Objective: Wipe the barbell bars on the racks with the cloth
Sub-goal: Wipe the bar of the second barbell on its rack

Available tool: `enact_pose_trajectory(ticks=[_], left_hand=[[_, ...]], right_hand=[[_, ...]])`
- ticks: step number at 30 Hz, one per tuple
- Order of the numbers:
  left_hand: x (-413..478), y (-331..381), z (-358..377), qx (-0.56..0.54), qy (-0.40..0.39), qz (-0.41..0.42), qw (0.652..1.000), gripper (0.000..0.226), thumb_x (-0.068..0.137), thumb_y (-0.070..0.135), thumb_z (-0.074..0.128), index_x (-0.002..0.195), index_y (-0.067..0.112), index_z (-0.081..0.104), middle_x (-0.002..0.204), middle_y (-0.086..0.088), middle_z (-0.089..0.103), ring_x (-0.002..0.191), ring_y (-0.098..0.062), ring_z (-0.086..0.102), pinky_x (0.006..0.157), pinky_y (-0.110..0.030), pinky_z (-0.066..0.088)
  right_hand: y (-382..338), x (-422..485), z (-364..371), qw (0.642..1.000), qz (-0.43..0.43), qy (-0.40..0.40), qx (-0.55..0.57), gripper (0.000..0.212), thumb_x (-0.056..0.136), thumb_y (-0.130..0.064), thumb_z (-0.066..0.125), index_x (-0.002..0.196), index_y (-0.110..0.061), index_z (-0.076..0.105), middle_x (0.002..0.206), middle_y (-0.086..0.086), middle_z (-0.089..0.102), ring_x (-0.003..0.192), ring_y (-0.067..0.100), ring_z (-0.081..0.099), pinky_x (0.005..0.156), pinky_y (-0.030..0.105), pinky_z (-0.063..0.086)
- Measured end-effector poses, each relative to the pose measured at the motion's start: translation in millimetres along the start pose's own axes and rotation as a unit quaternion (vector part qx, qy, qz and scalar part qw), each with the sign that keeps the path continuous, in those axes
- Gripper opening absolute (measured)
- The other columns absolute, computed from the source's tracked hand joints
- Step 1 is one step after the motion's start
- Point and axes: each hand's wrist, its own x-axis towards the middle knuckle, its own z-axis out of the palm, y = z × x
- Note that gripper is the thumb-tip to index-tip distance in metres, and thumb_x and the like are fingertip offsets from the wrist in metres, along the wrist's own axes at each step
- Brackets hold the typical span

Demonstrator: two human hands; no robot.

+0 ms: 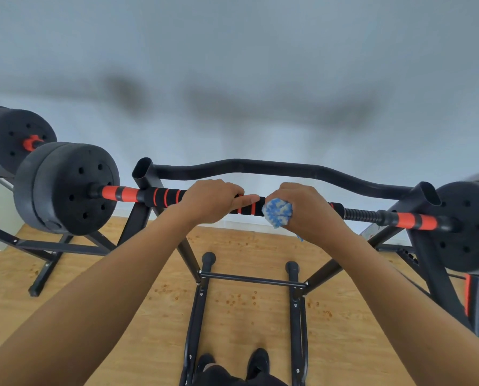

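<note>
A black barbell bar with red bands lies across a black rack, with black weight plates on both ends. My left hand grips the bar near its middle, thumb stretched along it. Right beside it, my right hand holds a bunched blue-and-white cloth wrapped against the bar. The stretch of bar under both hands is hidden.
A curved black bar joins the rack uprights behind the barbell. A second barbell with black plates rests on another rack at far left. The rack's base rails run over the wooden floor toward my shoes. A pale wall stands behind.
</note>
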Motion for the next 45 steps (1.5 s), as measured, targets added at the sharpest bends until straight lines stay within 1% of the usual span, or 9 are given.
enact_pose_trajectory(ticks=[4,13,19,22,26,31,35,37,45], left_hand=[[15,-3,-14,-0.140,-0.140,-0.045,0.979,0.088,0.093,0.083,0.018,0.097,0.010,0.067,0.075,-0.007,0.073,0.069,-0.022,0.071,0.085,-0.038,0.057],[-21,25,10,0.116,0.089,-0.033,0.989,0.022,0.107,0.033,0.053,0.122,0.018,0.055,0.078,0.002,0.053,0.070,-0.020,0.059,0.068,-0.037,0.058],[-1,13,10,0.136,0.037,0.002,0.990,0.066,0.099,0.016,0.063,0.155,0.014,0.028,0.092,-0.003,0.055,0.078,-0.022,0.062,0.067,-0.035,0.060],[14,7,1,0.016,-0.019,-0.050,0.998,0.021,0.108,0.019,0.048,0.126,0.010,0.053,0.074,-0.002,0.059,0.069,-0.019,0.066,0.077,-0.038,0.062],[25,5,-7,-0.137,-0.105,-0.100,0.980,0.042,0.112,0.036,0.029,0.097,0.010,0.058,0.056,0.000,0.068,0.045,-0.011,0.062,0.070,-0.032,0.057],[-3,26,-2,-0.129,0.075,-0.043,0.988,0.044,0.110,0.048,0.033,0.082,0.019,0.052,0.072,0.004,0.059,0.068,-0.018,0.059,0.069,-0.037,0.053],[-22,45,22,-0.021,0.156,-0.039,0.987,0.051,0.108,0.059,0.021,0.109,0.028,0.061,0.107,0.010,0.068,0.111,-0.017,0.059,0.118,-0.056,0.028],[-25,51,32,-0.004,0.199,-0.048,0.979,0.052,0.107,0.060,0.020,0.121,0.031,0.061,0.123,0.008,0.064,0.129,-0.020,0.052,0.122,-0.059,0.013],[-18,40,49,0.000,0.239,0.052,0.970,0.048,0.105,0.059,0.040,0.129,0.022,0.058,0.106,0.004,0.067,0.094,-0.020,0.062,0.094,-0.038,0.046]], right_hand=[[3,-7,3,1.000,-0.015,0.000,-0.025,0.024,0.083,-0.013,0.077,0.106,-0.019,0.074,0.094,-0.004,0.063,0.091,0.011,0.056,0.073,0.023,0.047],[5,1,11,0.995,0.036,0.097,0.005,0.020,0.084,-0.016,0.072,0.104,-0.022,0.073,0.088,-0.009,0.058,0.082,0.011,0.056,0.072,0.024,0.045],[5,-2,5,0.998,-0.002,0.060,-0.029,0.029,0.083,-0.013,0.076,0.111,-0.017,0.072,0.098,0.000,0.064,0.095,0.014,0.057,0.075,0.026,0.049],[4,-6,3,0.999,-0.023,0.040,-0.027,0.031,0.083,-0.010,0.077,0.112,-0.018,0.072,0.099,-0.001,0.065,0.096,0.015,0.057,0.074,0.027,0.050],[6,-13,5,0.997,-0.055,0.006,-0.052,0.027,0.082,-0.011,0.077,0.106,-0.023,0.075,0.093,-0.007,0.061,0.087,0.013,0.054,0.066,0.025,0.044],[19,-3,-32,0.985,0.116,0.038,0.126,0.005,0.091,-0.023,0.074,0.088,-0.025,0.071,0.069,-0.007,0.064,0.050,0.006,0.064,0.048,0.024,0.054],[28,6,-39,0.982,0.138,-0.056,0.114,0.013,0.090,-0.035,0.074,0.099,-0.026,0.071,0.069,-0.011,0.065,0.057,0.002,0.062,0.057,0.014,0.048],[23,10,-37,0.965,0.191,-0.107,0.142,0.028,0.094,-0.043,0.065,0.105,-0.019,0.072,0.058,-0.003,0.062,0.047,0.009,0.059,0.048,0.022,0.050],[21,5,-22,0.995,0.091,0.005,0.049,0.015,0.090,-0.021,0.070,0.084,-0.008,0.066,0.073,-0.002,0.061,0.066,0.013,0.060,0.056,0.014,0.041]])
